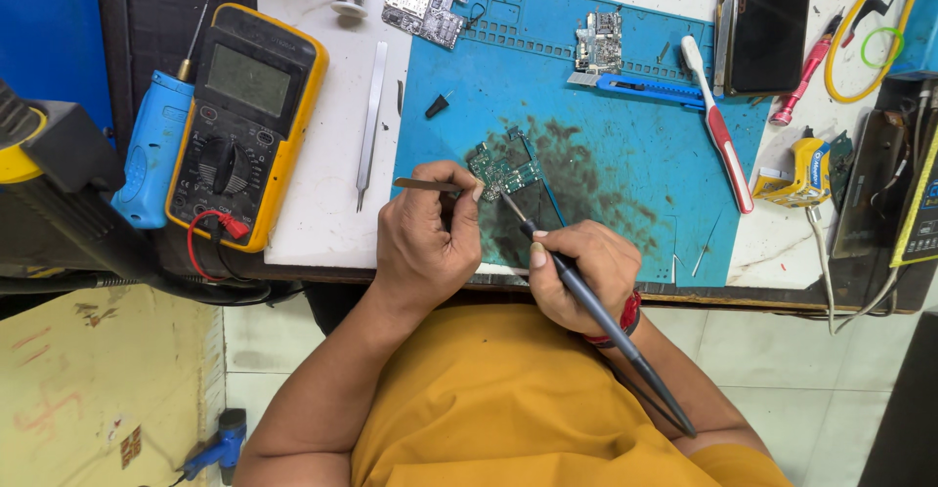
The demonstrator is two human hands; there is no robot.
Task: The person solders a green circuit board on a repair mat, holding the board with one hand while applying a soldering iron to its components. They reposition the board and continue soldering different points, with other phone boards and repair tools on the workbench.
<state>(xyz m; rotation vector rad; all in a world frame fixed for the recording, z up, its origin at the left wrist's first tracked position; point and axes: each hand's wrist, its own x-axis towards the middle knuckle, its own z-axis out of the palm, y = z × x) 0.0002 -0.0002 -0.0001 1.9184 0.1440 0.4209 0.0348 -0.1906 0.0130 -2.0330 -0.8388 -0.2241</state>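
Near the front edge of the blue rubber work mat [625, 169], a small green circuit board [503, 168] lies. Left hand [425, 238] pinches thin metal tweezers [426, 185]; right hand [581, 270] grips a dark slim soldering iron [586, 301], tip touching it.

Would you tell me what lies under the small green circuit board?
The green circuit board rests on the blue work mat, on a dark stained patch. The left hand covers its near corner.

One head-worn camera is looking steeply down from above the person, facing the bench edge at close range, blue mat [625, 145] lying toward twelve o'clock, floor toward six.
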